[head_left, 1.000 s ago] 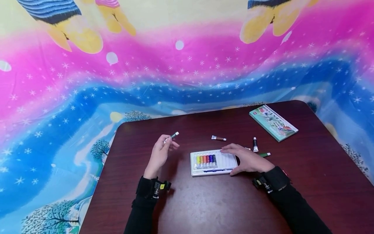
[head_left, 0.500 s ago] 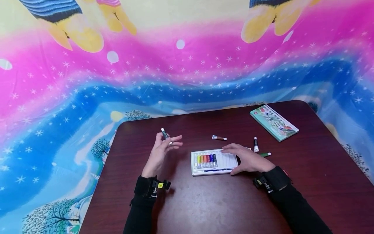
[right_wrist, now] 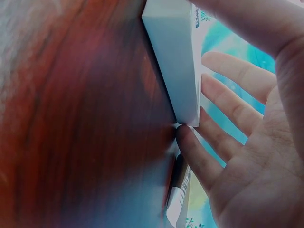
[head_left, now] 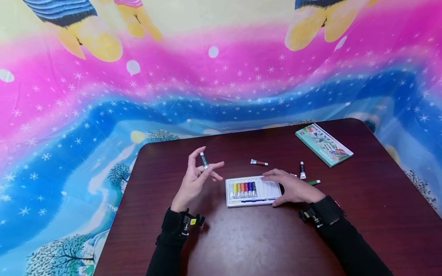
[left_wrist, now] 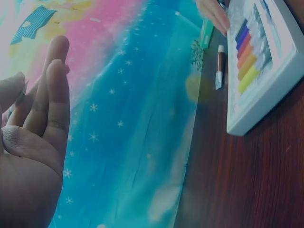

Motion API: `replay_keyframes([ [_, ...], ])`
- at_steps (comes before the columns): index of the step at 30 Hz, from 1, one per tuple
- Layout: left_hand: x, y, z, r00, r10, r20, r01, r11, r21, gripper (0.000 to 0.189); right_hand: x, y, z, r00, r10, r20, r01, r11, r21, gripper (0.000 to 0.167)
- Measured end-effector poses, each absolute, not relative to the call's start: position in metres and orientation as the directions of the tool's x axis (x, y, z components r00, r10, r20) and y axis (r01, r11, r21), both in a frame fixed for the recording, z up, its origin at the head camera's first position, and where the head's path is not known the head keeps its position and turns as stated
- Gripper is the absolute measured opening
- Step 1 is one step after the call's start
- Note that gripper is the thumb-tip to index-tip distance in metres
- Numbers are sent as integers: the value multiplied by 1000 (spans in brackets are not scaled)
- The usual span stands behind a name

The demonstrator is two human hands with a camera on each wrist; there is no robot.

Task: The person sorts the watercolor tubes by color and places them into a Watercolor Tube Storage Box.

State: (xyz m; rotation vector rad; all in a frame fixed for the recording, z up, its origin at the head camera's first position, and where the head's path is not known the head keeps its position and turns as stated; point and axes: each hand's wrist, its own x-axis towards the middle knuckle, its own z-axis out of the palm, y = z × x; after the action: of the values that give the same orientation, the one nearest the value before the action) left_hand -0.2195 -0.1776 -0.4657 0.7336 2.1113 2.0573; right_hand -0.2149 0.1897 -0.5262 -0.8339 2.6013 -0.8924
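Observation:
My left hand (head_left: 193, 182) is raised above the table, left of the white paint tray (head_left: 265, 191). It holds a small dark green paint tube (head_left: 204, 160) with a white cap, thumb at the lower end and index finger by the cap. Several coloured paint tubes (head_left: 244, 188) fill the tray's left part, and a blue-handled paintbrush (head_left: 255, 201) lies along its front. My right hand (head_left: 293, 188) rests at the tray's right end, thumb at the near edge. In the right wrist view its fairly straight, spread fingers (right_wrist: 230, 99) touch or nearly touch the tray's edge.
A brown paint tube (head_left: 259, 163) lies behind the tray. A black tube (head_left: 302, 170) and a green tube (head_left: 314, 182) lie beyond my right hand, with another white cap partly hidden there. A green illustrated box (head_left: 324, 145) sits at the back right, before a printed cloth (head_left: 221, 96).
My left hand has turned the tube from slanting right to cap-up, then shifted slightly right, its index finger now raised by the cap. The right hand and tray stay put.

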Motion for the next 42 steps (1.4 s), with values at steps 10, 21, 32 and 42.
replay_keyframes([
  [10,-215,-176,-466,-888,377,263,254,-74,964,61,-215,189,-526,-796,-602,-54,-437,636,-636,83],
  [21,-213,-173,-462,-881,379,283,255,-124,959,71,-216,189,-527,-796,-602,-55,-440,639,-631,84],
  [32,-215,-169,-470,-895,398,200,225,15,974,69,-215,190,-527,-794,-606,-46,-445,632,-635,84],
  [42,-212,-118,-497,-875,481,58,241,329,913,61,-216,189,-526,-795,-605,-47,-443,632,-636,83],
])
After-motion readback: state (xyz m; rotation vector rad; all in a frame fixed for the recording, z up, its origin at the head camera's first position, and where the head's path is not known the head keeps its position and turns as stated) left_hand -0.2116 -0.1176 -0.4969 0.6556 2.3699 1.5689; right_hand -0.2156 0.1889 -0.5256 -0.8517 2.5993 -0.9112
